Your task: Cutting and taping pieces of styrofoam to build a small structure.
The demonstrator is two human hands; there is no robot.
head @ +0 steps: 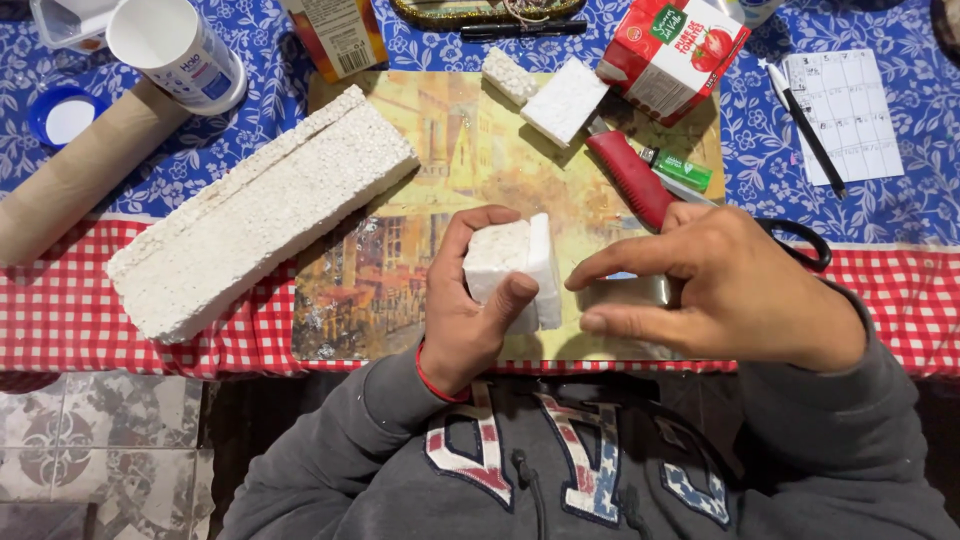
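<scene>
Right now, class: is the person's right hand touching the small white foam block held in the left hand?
Apart. The head view shows the right hand beside the foam block, its fingertips short of it with placemat visible between; the left hand alone grips the block.

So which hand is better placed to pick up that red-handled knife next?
Probably the right hand. It is empty and hovers just below the red-handled knife, while the left hand is busy gripping the small foam block and sits farther away.

Foam slab (265, 215) left of placemat (400, 270); foam block (515, 262) on placemat centre; carton (672, 55) behind.
</scene>
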